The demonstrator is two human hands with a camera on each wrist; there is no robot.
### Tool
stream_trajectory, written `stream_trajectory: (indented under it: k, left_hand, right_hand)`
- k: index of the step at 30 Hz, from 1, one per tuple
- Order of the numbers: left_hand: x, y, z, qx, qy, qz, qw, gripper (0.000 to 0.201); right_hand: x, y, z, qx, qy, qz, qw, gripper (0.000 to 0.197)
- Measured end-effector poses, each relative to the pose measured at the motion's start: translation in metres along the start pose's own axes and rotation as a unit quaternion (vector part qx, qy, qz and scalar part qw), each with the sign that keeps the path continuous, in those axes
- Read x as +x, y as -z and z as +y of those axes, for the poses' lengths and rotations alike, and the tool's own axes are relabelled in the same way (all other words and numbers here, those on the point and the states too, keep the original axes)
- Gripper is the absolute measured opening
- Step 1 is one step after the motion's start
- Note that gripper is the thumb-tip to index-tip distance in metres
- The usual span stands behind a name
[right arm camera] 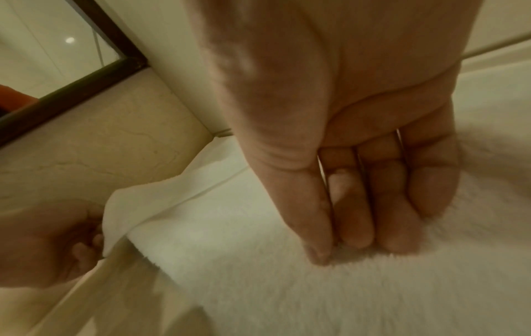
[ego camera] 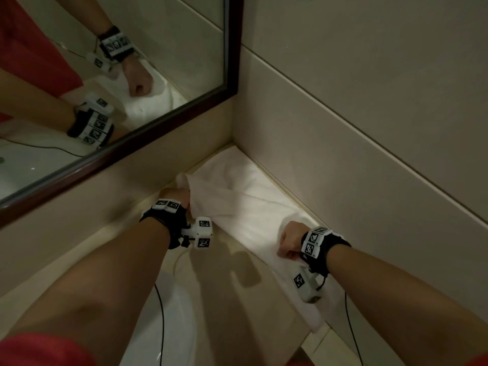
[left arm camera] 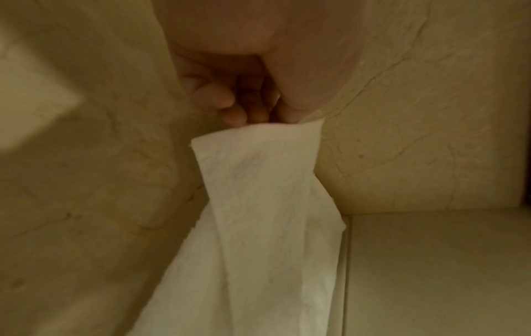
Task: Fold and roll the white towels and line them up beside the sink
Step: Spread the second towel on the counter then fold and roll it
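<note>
A white towel (ego camera: 253, 207) lies spread on the beige counter in the corner under the mirror. My left hand (ego camera: 175, 198) grips its far left corner, fingers curled round the cloth, and holds that corner lifted off the counter. The left wrist view shows the pinched towel (left arm camera: 258, 181) hanging from my left hand (left arm camera: 247, 109). My right hand (ego camera: 289, 240) pinches the near edge of the towel (right arm camera: 258, 284) against the counter. In the right wrist view my right hand (right arm camera: 339, 245) has thumb and fingers pressed together on the fluffy cloth, and my left hand (right arm camera: 57, 245) shows at the left.
A dark-framed mirror (ego camera: 163, 120) hangs on the left wall above the counter. Tiled walls (ego camera: 369, 128) close the corner at the back and right. The white sink basin (ego camera: 174, 326) lies below my arms. Black cables trail from both wrist cameras.
</note>
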State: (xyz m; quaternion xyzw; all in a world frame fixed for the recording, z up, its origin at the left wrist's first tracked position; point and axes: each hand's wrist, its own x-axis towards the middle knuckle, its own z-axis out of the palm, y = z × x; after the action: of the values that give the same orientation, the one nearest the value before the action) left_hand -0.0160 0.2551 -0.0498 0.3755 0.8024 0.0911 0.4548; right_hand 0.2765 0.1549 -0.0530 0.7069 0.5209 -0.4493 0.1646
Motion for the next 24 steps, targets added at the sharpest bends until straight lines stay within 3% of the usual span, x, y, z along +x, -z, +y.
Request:
stream_trajectory:
  k: [4, 6, 11, 15, 17, 21, 24]
  left_hand:
    - [-0.001, -0.005, -0.002, 0.067, -0.035, -0.008, 0.997, 0.046]
    - [0.001, -0.007, -0.007, 0.096, -0.030, -0.056, 0.993, 0.057]
    - [0.010, 0.000, -0.004, -0.019, -0.004, -0.028, 0.999, 0.038]
    - [0.011, 0.006, 0.002, -0.084, -0.010, 0.008, 0.996, 0.058]
    - [0.013, 0.005, 0.005, -0.097, -0.036, 0.005, 0.995, 0.057]
    - [0.013, 0.009, 0.010, -0.026, -0.076, -0.022, 0.996, 0.069]
    - [0.014, 0.013, 0.010, 0.091, -0.110, -0.015, 0.990, 0.050]
  right_hand:
    - [0.002, -0.002, -0.001, -0.057, 0.002, 0.000, 0.998, 0.020]
    - [0.004, -0.003, -0.003, -0.090, 0.007, 0.007, 0.996, 0.020]
    - [0.013, 0.004, -0.035, -0.089, 0.136, 0.108, 0.981, 0.014]
    - [0.024, 0.003, -0.081, -0.035, 0.217, 0.148, 0.964, 0.015]
    - [0.029, 0.001, -0.098, -0.057, 0.240, 0.151, 0.957, 0.023]
    - [0.042, -0.006, -0.121, -0.142, 0.281, 0.155, 0.936, 0.048]
    - [0.050, -0.011, -0.129, -0.188, 0.291, 0.153, 0.925, 0.057]
